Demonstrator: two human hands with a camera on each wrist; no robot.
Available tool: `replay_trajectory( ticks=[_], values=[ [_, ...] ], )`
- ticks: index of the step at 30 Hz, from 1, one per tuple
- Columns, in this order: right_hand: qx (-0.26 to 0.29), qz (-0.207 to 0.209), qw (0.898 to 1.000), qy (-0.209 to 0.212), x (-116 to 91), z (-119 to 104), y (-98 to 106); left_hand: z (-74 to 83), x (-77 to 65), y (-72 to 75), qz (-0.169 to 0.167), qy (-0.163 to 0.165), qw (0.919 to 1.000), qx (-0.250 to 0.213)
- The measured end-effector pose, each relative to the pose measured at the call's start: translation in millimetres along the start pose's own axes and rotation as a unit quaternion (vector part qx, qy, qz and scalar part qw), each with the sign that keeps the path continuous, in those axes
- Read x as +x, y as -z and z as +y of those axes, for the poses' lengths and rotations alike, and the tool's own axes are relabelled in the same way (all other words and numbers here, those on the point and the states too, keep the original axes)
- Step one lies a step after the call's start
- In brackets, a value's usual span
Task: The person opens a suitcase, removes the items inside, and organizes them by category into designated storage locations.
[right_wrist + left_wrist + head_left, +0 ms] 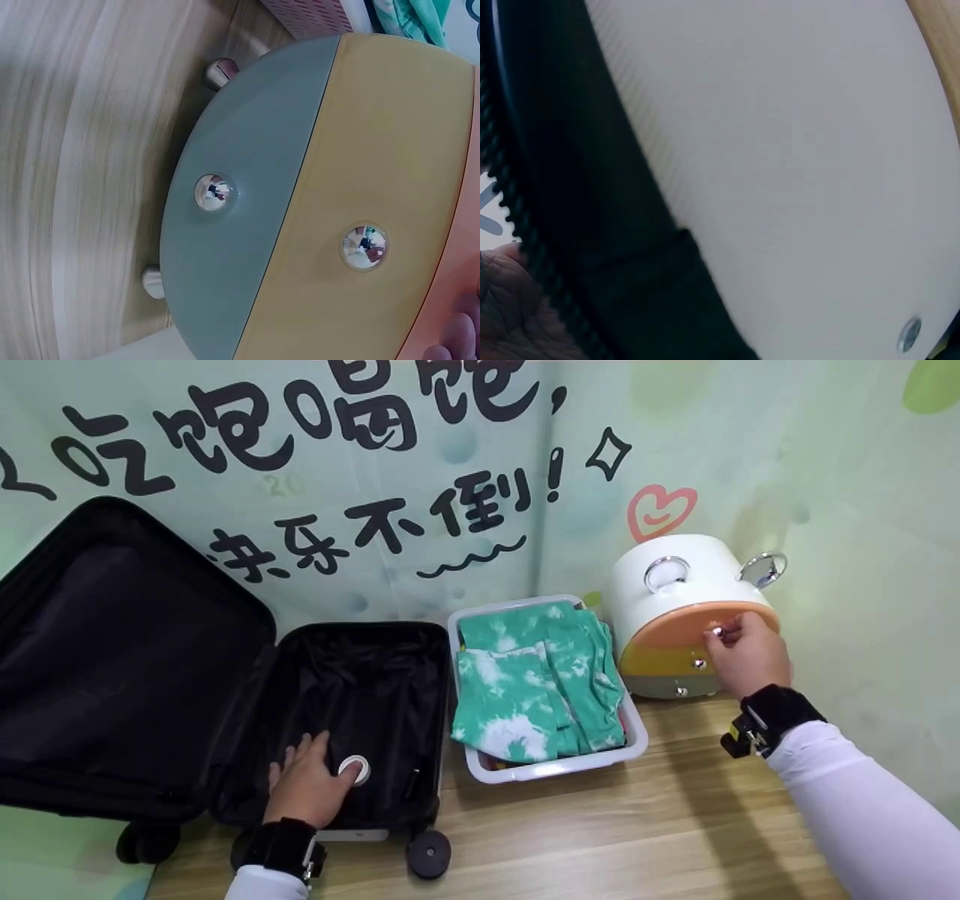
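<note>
My right hand (752, 656) pinches the small silver knob (718, 632) of the orange top drawer (675, 631) on a round white drawer box (675, 555). Below that drawer are a yellow drawer (360, 150) and a grey-green drawer (247, 150), each with a round shiny knob; both appear closed. My left hand (311, 780) reaches into the black suitcase (360, 660), its fingers spread. Its thumb overlaps a small round white disc (362, 769) inside the case. In the left wrist view, the case's pale outer shell (795, 165) and zip edge hide most of the hand.
Between suitcase and drawer box stands a white basket (637, 735) with folded green-and-white tie-dye cloth (517, 690). The suitcase lid (112, 660) leans open at the left. A printed wall (480, 562) rises behind the wooden table (570, 832). Two silver ring handles top the drawer box.
</note>
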State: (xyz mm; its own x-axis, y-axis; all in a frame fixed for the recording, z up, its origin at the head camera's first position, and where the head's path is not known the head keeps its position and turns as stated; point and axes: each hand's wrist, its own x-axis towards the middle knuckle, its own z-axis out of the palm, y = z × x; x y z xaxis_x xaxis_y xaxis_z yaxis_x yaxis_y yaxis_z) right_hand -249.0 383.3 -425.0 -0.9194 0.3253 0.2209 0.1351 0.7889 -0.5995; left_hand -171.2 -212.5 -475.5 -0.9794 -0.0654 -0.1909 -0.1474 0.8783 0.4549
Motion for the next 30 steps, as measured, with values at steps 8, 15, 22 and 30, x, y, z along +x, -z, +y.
replay_trajectory(
  ticks=[8,15,22,30],
  values=[
    [0.012,0.005,1.0,0.008,-6,4,1,0.3,0.3,0.6,0.0,0.001,1.0,0.002],
    [0.018,0.02,0.999,0.022,-17,8,4,-1.7,1.1,0.6,-0.001,0.003,1.0,0.002],
    [0.028,0.019,0.999,0.021,-31,12,8,-1.8,1.3,-0.7,0.001,0.002,1.0,0.003],
    [0.019,0.039,0.998,0.035,-46,17,13,2.7,5.1,4.4,-0.005,-0.001,0.9999,0.015]
  ],
)
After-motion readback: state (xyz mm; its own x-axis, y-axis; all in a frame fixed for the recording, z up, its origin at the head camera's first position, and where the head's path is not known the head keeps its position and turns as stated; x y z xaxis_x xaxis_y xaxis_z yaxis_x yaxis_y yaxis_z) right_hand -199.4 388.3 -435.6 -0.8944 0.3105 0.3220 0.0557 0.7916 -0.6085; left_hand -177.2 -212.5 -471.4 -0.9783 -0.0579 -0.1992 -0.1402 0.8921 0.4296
